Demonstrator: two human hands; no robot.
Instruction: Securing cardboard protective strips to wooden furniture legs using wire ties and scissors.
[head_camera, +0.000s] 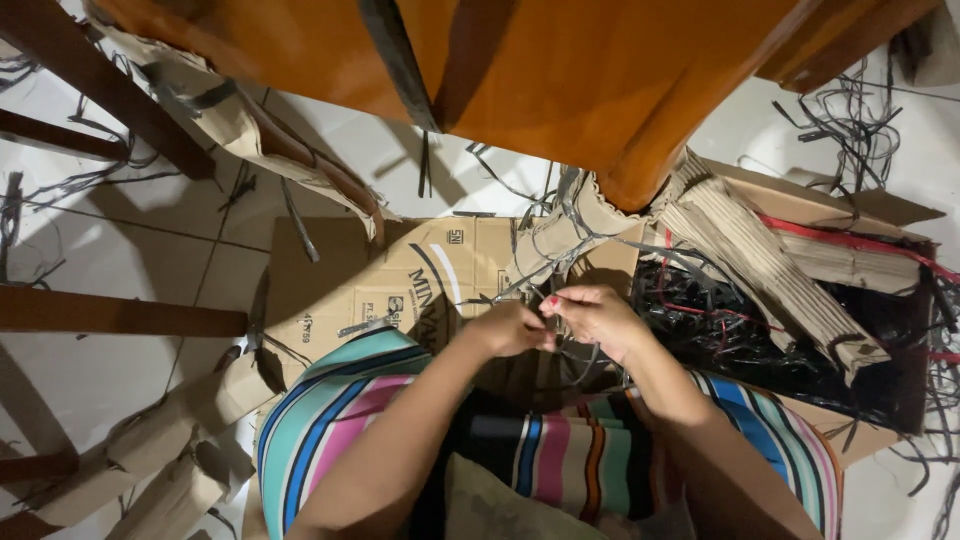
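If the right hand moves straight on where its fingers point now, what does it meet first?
The right hand points leftward; it would first meet the left hand, already almost touching it around the thin grey strips.

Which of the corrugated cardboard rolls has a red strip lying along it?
The roll at far right, beside the box of black strips. A red strip runs along its top; the rolls at lower left show none.
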